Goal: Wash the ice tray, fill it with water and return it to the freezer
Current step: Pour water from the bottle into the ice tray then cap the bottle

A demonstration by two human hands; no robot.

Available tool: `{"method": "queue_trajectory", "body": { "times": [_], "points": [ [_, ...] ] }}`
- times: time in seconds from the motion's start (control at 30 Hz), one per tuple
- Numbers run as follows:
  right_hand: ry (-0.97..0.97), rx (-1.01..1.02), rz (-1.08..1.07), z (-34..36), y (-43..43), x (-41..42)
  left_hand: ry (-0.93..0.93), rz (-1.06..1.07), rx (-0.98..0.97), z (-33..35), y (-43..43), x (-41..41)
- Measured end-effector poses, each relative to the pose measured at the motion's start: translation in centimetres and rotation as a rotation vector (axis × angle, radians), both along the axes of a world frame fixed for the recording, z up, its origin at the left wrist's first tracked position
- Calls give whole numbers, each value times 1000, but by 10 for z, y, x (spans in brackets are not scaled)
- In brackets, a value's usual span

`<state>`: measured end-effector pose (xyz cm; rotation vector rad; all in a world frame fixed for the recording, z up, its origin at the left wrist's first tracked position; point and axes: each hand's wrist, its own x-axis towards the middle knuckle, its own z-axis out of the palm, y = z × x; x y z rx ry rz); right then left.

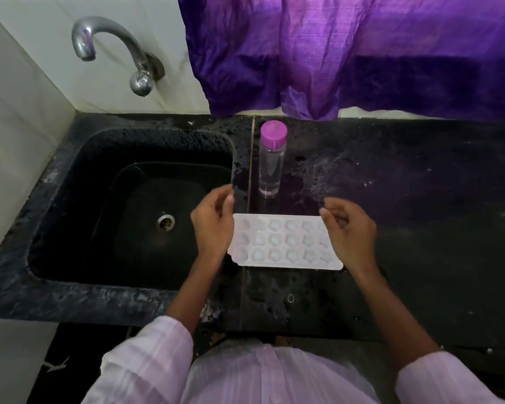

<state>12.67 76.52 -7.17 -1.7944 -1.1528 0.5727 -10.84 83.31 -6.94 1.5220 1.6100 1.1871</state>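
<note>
A white ice tray [283, 243] with star-shaped cells lies flat on the black counter [420, 228], just right of the sink [70, 258]. My left hand [212, 225] hovers over the tray's left end, fingers loosely curled and apart, holding nothing. Over the tray's right end is my right hand [349, 231], also with fingers apart and empty. Whether either hand touches the tray I cannot tell. A clear bottle [271, 164] with a pink cap stands upright right behind the tray.
A chrome tap [111, 45] comes out of the wall above the black sink, with no water running. A drain [165, 223] sits in the basin's middle. Purple cloth [347, 53] hangs over the counter's back edge. The counter surface looks wet and speckled.
</note>
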Motion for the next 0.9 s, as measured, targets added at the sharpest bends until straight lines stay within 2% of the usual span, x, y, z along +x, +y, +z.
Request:
{"method": "queue_trajectory", "body": {
  "times": [0.17, 0.27, 0.47, 0.57, 0.8, 0.9],
  "points": [
    [59, 90, 146, 29, 62, -23, 27, -207, 286, 50, 40, 32],
    [59, 76, 217, 34, 92, -32, 89, -249, 394, 63, 58, 46],
    [36, 163, 372, 44, 129, -38, 244, -380, 365, 75, 81, 58],
    [20, 109, 420, 46, 137, -37, 315, -434, 341, 78, 90, 55],
    [58, 117, 430, 40, 138, -35, 340, -435, 308, 81, 92, 54],
    [94, 110, 471, 41, 136, -34, 357, -534, 282, 85, 100, 45]
  ]
}}
